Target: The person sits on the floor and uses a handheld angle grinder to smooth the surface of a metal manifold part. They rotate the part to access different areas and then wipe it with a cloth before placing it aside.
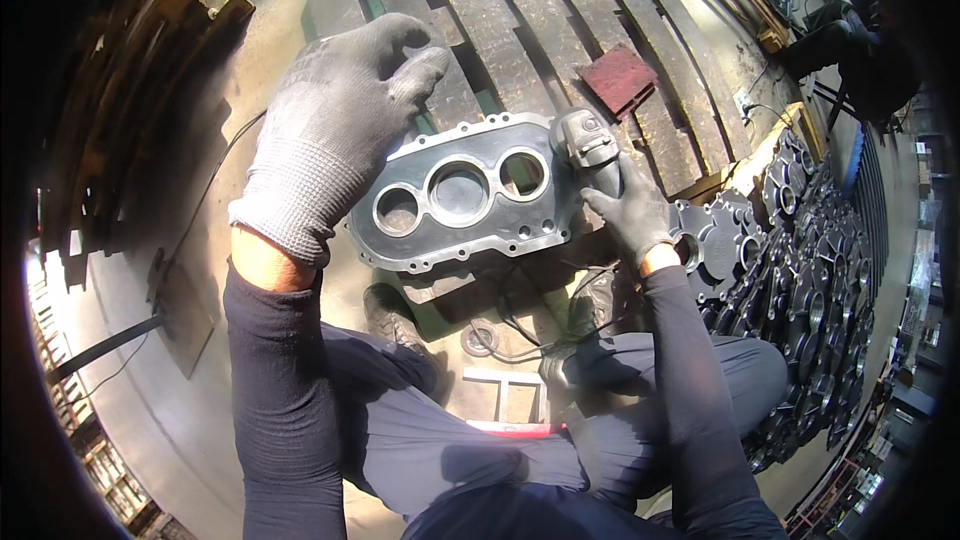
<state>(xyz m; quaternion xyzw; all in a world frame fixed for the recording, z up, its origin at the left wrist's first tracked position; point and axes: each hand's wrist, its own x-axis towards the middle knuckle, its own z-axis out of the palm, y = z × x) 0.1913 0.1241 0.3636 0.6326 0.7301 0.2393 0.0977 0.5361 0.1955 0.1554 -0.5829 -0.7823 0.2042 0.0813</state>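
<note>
Sunlight falls across a workshop floor [140, 290], pale and bright. Nearest are the person's legs [430, 440] in dark trousers, knees spread, with dark shoes [395, 320] ahead of them. Between the shoes lie a flat metal bracket [505, 390] with straight arms, a small round ring [480, 338] and a dark cable.

Beyond these sits a grey metal casting [475, 230], long and rounded, at the near end of a slatted wooden pallet [510, 30]. Three round openings run along it, the middle one largest, and small bolt lugs line its rim. The right hand [635, 210], in a grey glove, has its fingers clamped on a dark power tool [588, 145], placed at the casting's right end. The left hand [345, 90], also gloved, is over the casting's upper left edge; its fingers curl, with a gap between thumb and forefinger, but whether they grip or touch anything cannot be told.

To the right, many dark castings [800, 270] are heaped together. Farther along the pallet lies a reddish block [618, 80]. Stacked wooden pallets [140, 70] stand at far left, and another person in dark clothing [850, 35] is at far right.
</note>
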